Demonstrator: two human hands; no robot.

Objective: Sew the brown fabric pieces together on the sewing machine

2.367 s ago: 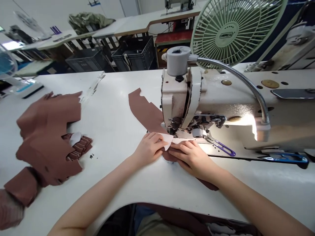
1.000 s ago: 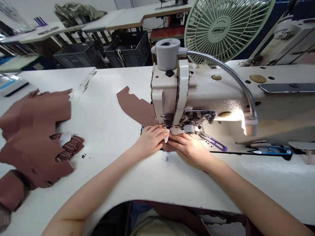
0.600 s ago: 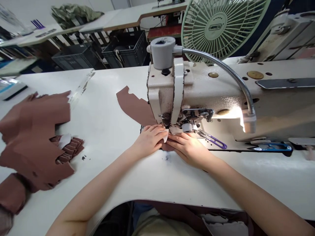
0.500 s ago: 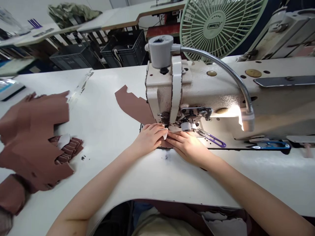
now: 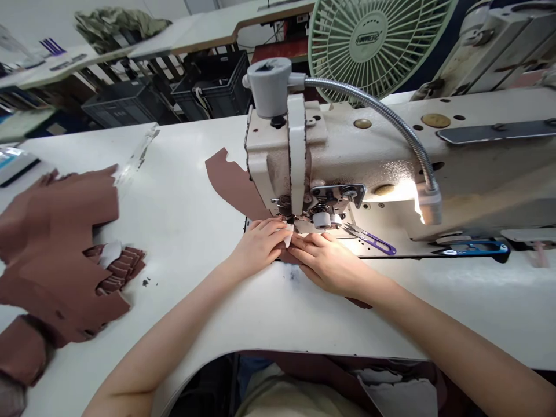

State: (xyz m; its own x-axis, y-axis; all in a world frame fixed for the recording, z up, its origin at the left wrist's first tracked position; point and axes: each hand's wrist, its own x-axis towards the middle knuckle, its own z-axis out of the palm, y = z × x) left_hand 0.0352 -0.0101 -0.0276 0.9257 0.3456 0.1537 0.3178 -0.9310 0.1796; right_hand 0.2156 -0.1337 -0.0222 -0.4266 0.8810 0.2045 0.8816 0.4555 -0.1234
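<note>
A reddish-brown piece of leather-like material (image 5: 237,184) runs under the head of the sewing machine (image 5: 284,136), and its edge shows again below my right wrist. My left hand (image 5: 260,246) is just left of the needle area, fingers bent together around a small white piece (image 5: 288,236) that pokes out by the fingertips. Flat on the work lies my right hand (image 5: 324,259), its fingers stretched toward the presser foot. The fingertips of both hands nearly meet. The needle and the seam are hidden behind the machine head and the fingers.
Purple thread snips (image 5: 371,238) lie on the machine bed right of my right hand, blue snips (image 5: 475,249) farther right. Stacked brown pieces (image 5: 56,231) cover the left of the table. A lamp (image 5: 428,204) hangs over the bed; a green fan (image 5: 373,43) stands behind.
The view has shifted slightly, so the machine appears farther left. More of the brown piece shows under my right wrist. Both hands keep nearly the same place by the needle area.
</note>
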